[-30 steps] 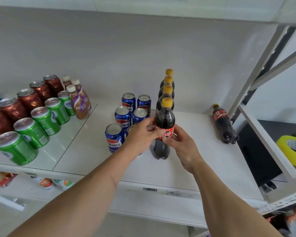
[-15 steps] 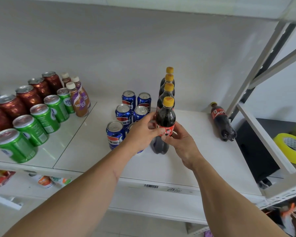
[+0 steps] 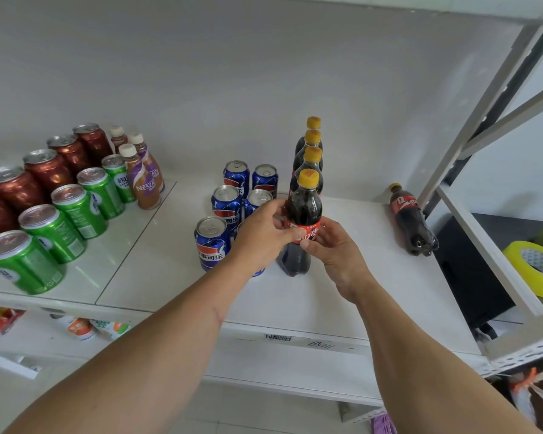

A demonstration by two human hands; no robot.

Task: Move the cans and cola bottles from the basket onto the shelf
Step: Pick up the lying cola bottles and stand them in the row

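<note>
Little had shifted: front cola bottle (image 3: 303, 211) was still pinched by left hand (image 3: 264, 236) and right hand (image 3: 334, 249), label being squared; release called for next.

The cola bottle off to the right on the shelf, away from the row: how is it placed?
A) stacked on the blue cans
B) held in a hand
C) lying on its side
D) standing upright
C: the lone cola bottle lies flat on the shelf, cap toward the back wall, while both hands grip another bottle at the front of the row.
</note>
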